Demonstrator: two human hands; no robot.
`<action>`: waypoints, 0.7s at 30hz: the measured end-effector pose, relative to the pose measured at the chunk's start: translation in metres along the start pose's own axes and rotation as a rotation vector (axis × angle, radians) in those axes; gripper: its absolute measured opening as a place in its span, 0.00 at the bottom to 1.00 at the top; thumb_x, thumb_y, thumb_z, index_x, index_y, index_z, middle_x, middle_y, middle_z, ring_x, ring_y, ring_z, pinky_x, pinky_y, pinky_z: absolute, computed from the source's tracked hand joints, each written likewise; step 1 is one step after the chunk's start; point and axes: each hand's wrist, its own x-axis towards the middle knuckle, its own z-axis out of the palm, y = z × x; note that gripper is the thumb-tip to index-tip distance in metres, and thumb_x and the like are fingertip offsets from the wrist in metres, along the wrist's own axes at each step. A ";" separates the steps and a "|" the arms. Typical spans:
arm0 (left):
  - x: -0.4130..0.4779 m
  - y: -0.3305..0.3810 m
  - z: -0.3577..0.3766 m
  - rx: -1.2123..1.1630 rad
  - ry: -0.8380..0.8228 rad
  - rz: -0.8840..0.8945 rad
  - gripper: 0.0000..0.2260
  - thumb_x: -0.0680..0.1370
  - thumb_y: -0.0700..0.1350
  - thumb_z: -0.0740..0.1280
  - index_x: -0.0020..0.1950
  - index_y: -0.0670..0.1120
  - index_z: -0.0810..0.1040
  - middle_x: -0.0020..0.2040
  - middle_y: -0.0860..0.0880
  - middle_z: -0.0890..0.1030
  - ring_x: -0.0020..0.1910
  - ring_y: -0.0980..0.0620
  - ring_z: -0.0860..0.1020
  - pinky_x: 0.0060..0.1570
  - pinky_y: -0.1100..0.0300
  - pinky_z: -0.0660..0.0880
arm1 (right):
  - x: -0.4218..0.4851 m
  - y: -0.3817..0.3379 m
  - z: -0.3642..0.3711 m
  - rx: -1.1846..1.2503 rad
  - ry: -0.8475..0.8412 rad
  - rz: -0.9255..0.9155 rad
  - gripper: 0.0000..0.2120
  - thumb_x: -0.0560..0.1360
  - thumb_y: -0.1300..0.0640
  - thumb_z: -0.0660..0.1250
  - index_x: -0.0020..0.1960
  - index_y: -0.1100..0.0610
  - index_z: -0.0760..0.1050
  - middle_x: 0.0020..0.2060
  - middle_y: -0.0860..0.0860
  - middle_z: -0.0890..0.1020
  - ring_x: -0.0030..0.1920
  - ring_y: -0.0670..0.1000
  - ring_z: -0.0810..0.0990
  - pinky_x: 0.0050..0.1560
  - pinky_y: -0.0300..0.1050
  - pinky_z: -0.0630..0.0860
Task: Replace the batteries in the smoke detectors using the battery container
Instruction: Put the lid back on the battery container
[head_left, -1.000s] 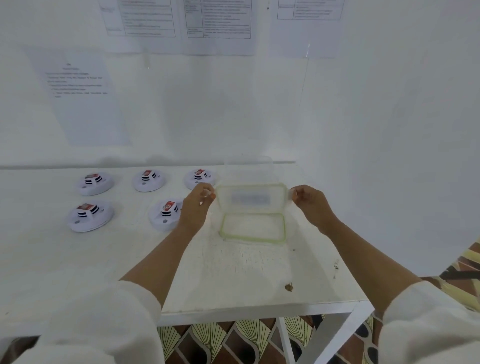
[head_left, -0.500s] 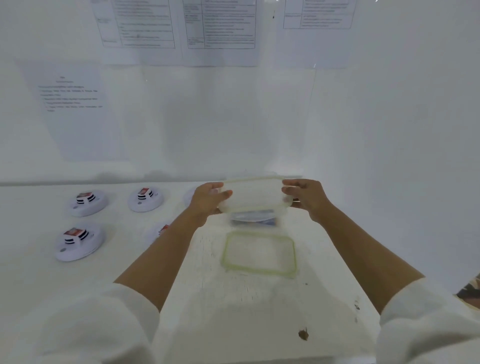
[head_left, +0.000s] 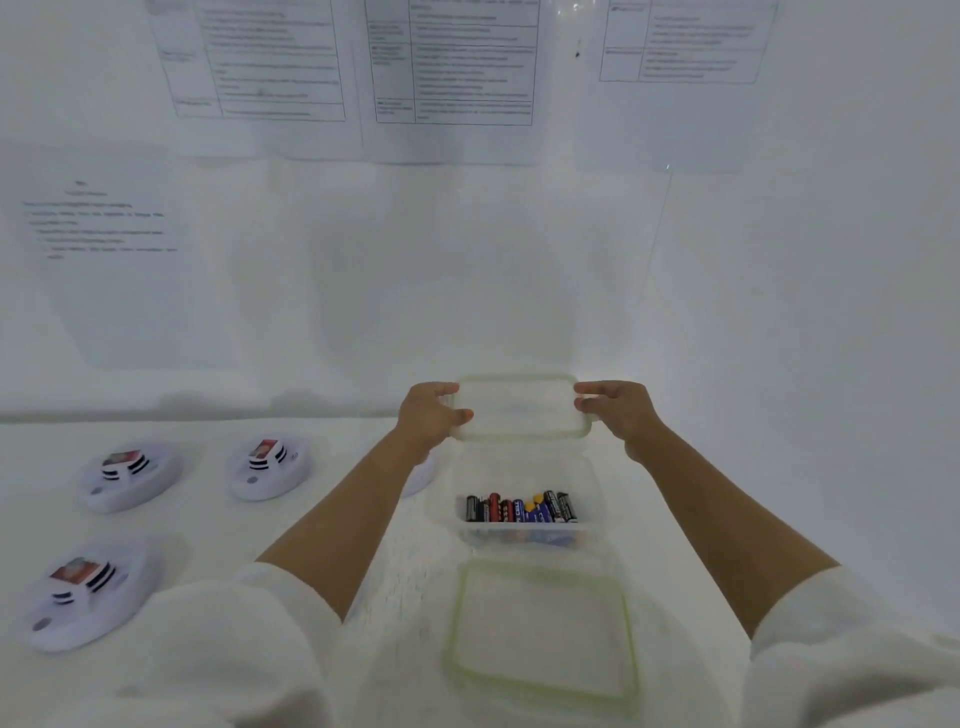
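Observation:
A clear plastic battery container (head_left: 522, 457) stands behind its green-rimmed lid (head_left: 540, 631), which lies flat on the white table (head_left: 291, 525). Several batteries (head_left: 521, 509) lie along the container's bottom. My left hand (head_left: 428, 415) grips the left end of the container's upper rim, and my right hand (head_left: 618, 410) grips the right end. White round smoke detectors sit at the left: one (head_left: 130, 475), a second (head_left: 270, 467) and a nearer third (head_left: 85, 592). Another detector (head_left: 422, 480) is mostly hidden behind my left forearm.
White walls close the table at the back and right, with printed sheets (head_left: 452, 62) taped on them. The detectors fill the left part of the table; the lid lies near its front.
The container went from held up above the lid to farther back and lower, and its batteries now show. Both hands kept their hold on it.

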 end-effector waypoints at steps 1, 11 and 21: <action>0.007 -0.002 0.003 0.037 0.010 0.009 0.22 0.72 0.34 0.71 0.66 0.38 0.72 0.68 0.39 0.69 0.66 0.42 0.70 0.64 0.48 0.70 | 0.007 0.002 0.001 -0.005 0.000 0.009 0.14 0.72 0.67 0.68 0.57 0.62 0.78 0.48 0.54 0.78 0.41 0.46 0.73 0.38 0.34 0.67; 0.029 -0.011 0.020 0.035 -0.047 -0.172 0.23 0.74 0.34 0.69 0.68 0.40 0.69 0.71 0.40 0.66 0.57 0.44 0.74 0.42 0.58 0.73 | 0.042 0.020 0.005 0.091 -0.088 0.224 0.13 0.72 0.71 0.65 0.55 0.65 0.77 0.36 0.55 0.75 0.35 0.52 0.73 0.37 0.44 0.73; 0.035 -0.015 0.013 -0.065 -0.001 -0.178 0.24 0.72 0.29 0.68 0.68 0.36 0.69 0.70 0.36 0.66 0.67 0.41 0.68 0.55 0.58 0.70 | 0.056 0.032 0.018 0.224 -0.089 0.223 0.13 0.72 0.72 0.63 0.56 0.66 0.75 0.40 0.56 0.76 0.44 0.55 0.74 0.41 0.45 0.75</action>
